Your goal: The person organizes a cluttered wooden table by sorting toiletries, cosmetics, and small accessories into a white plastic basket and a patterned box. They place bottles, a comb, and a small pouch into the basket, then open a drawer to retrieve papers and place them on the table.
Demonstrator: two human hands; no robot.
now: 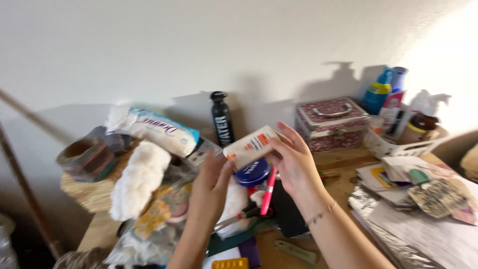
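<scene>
Here, at the far left of the cluttered tabletop (343,187), we see a woven basket (87,159), a white fluffy roll (139,179) and a soft white pack (154,130) lying against it. Next comes our left hand (211,187), fingers loosely spread and upright, its fingertips touching the lower left end of a white tube (250,146) with orange marks. The tube lies tilted, its left end low, its right end raised, held up above a blue tin (252,173) and a pink pen (269,192). Behind it a black bottle (222,118) stands by the wall. Our right hand (294,162) has its grip pinching the tube's right end between thumb and fingers, so the tube spans the gap between both hands. Further right sit a patterned case (331,123), a white basket (403,144) of bottles, and stacked papers (423,199).
</scene>
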